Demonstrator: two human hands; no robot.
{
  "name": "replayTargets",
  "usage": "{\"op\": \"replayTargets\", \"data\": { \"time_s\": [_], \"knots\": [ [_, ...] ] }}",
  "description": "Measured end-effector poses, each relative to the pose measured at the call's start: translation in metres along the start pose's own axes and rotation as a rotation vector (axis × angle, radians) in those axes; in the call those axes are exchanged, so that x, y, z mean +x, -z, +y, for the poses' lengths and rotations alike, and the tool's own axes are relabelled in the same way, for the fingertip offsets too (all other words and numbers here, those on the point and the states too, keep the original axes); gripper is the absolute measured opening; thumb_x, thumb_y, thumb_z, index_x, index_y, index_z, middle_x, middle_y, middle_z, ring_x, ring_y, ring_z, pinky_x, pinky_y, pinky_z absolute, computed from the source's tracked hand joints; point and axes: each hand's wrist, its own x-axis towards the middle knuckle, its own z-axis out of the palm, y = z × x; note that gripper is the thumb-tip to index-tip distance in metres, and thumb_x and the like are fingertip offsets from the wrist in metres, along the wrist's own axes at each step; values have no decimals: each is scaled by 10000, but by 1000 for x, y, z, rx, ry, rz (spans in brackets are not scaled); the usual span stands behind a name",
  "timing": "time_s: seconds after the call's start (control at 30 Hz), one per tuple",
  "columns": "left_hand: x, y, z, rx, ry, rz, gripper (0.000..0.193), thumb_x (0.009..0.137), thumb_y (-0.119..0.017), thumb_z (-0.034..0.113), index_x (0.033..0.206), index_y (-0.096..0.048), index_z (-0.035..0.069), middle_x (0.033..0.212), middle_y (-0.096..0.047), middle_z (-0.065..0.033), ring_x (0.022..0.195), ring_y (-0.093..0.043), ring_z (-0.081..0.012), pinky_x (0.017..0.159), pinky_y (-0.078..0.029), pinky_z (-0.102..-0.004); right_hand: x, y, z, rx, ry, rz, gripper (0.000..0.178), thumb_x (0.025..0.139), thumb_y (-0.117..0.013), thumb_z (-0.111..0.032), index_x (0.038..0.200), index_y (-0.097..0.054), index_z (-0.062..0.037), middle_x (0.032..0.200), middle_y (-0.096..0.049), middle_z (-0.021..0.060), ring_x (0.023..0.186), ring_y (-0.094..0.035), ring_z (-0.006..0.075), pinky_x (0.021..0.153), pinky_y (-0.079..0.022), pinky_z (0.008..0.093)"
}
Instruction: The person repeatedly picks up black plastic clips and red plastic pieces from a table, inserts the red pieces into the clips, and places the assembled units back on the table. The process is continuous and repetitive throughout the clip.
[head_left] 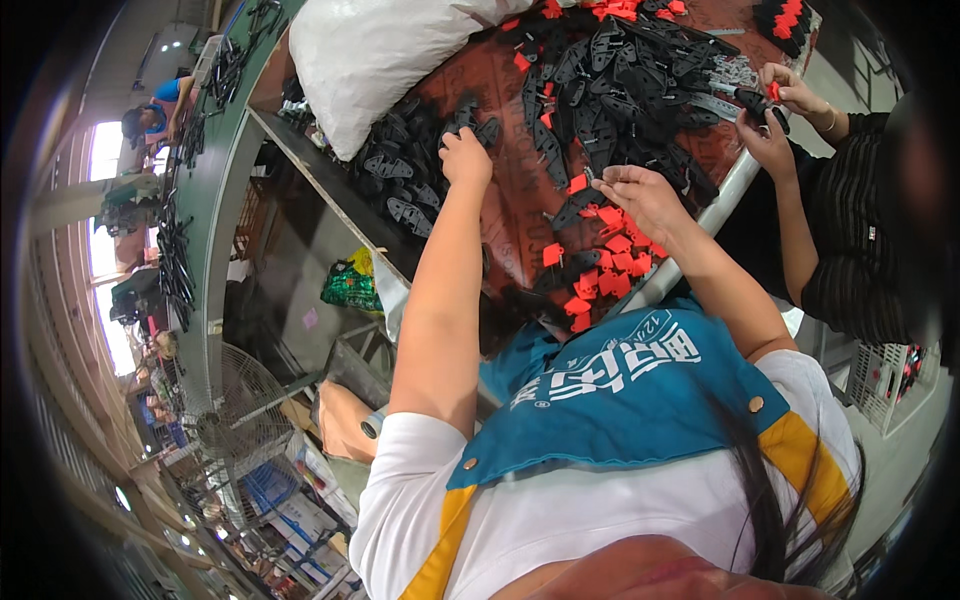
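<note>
My left hand (466,158) reaches over the far left of the work table, its fingers curled on a black plastic part (487,130) at the edge of a loose pile. Nearer the middle, my right hand (645,203) is closed, with thumb and fingertips together. A small greyish piece shows at those fingertips, too small to name. Beneath and beside this hand lie many small red plastic pieces (620,262). A larger heap of long black plastic parts (620,95) spreads beyond it, with a few red pieces among them.
A big white sack (375,65) lies at the table's far left. At the right, a co-worker's hands (775,135) hold a black part and a red piece. A white crate (885,385) stands low right; a floor fan (225,410) stands at left. The table's pale edge (690,245) runs before me.
</note>
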Motion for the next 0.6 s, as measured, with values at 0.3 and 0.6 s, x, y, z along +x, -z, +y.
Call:
{"op": "replayTargets", "data": {
  "time_s": [0.3, 0.6],
  "knots": [
    [-31, 33, -14, 70, -10, -166, 393, 716, -678, 251, 1023, -597, 18, 1103, -566, -198, 978, -595, -370, 805, -509, -432, -1, -48, 4, -171, 12, -47, 153, 861, -587, 0, 1008, -545, 11, 987, -605, 97, 956, -621, 189, 826, -513, 254],
    [-111, 76, 19, -1241, 105, -262, 338, 808, -637, 119, 1094, -529, -27, 982, -630, -110, 861, -617, -222, 742, -487, -341, 1, -46, 9, -199, 176, -32, 115, 827, -633, -4, 932, -584, -4, 983, -658, 117, 826, -602, 114, 757, -488, 233]
  ]
}}
